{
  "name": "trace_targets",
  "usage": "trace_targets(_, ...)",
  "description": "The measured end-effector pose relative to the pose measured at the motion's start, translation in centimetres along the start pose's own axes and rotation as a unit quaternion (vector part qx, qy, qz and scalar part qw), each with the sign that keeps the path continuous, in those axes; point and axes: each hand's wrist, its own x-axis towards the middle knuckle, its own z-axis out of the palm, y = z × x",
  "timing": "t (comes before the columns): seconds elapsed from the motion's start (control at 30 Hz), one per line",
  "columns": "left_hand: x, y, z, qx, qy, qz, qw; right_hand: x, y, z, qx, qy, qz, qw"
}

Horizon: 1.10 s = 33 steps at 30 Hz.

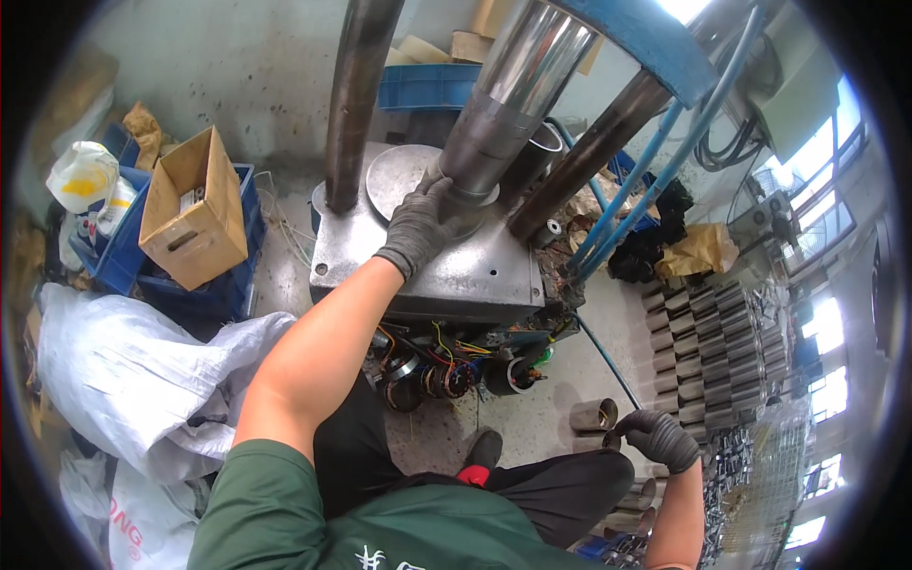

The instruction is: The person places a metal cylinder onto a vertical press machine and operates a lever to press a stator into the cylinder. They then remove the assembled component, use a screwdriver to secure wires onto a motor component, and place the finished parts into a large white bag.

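My left hand (418, 228), the nearer, spreads loosely against the upright grey steel cylinder (489, 142) at its one o'clock, while my right hand (659, 440), at view's four o'clock, grips a lever (608, 362).

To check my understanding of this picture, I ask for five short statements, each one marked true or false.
1. The left hand is at the metal cylinder. True.
2. Both hands are bare. False: both wear dark gloves.
3. The right hand is at the end of a thin rod. True.
4. A light brown box is left of the press. True.
5. That box is closed. False: its top is open.
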Motion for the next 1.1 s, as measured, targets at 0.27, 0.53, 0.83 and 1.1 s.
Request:
trace_targets(0.27, -0.1, -0.1, -0.3, 0.013, 0.007, 0.011, 1.000, 0.1, 0.8, -0.2, -0.068, -0.024, -0.061, 0.996)
trace_targets(0.53, 0.0, -0.2, -0.3, 0.021, 0.003, 0.014, 1.000, 0.4, 1.8, -0.1, 0.030, -0.021, -0.006, 0.999)
trace_targets(0.83, 0.1, -0.3, -0.1, 0.015, 0.008, 0.009, 1.000, 0.1, 1.0, -0.3, 0.050, -0.041, 0.006, 0.998)
trace_targets(1.1, 0.2, -0.2, 0.1, 0.027, 0.018, 0.006, 0.999, 0.3, 1.4, -0.6, 0.102, -0.012, 0.020, 0.995)
